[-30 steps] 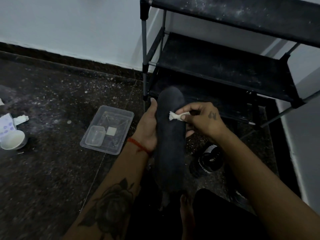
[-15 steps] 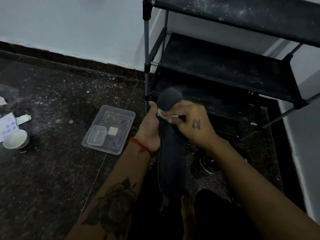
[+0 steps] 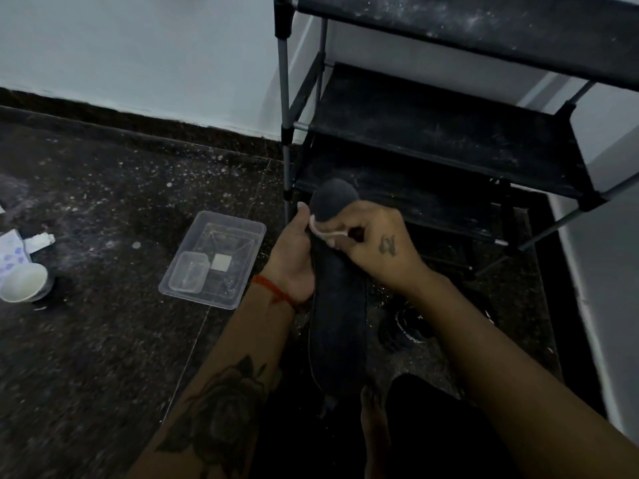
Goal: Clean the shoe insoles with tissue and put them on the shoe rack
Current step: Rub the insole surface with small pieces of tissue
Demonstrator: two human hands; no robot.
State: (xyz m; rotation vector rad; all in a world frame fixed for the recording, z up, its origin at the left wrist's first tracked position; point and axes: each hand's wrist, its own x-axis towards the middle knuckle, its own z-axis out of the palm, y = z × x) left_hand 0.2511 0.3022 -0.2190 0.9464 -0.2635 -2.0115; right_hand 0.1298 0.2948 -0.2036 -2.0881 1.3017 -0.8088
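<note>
A long dark insole (image 3: 340,316) stands upright in front of me, toe end up. My left hand (image 3: 292,255) grips its left edge from behind, thumb at the top. My right hand (image 3: 373,242) pinches a small white tissue (image 3: 323,233) and presses it on the insole's upper left part, just below the toe. The black shoe rack (image 3: 449,133) with dusty shelves stands right behind the insole.
A clear plastic tray (image 3: 238,233) with a smaller container inside lies on the dark speckled floor at left. A white cup (image 3: 22,281) and a tissue packet (image 3: 12,252) sit at the far left. A dark shoe (image 3: 408,328) lies on the floor under my right wrist.
My right hand has moved the tissue from the insole's middle right up and across to its upper left edge, near my left thumb. The left hand keeps its hold.
</note>
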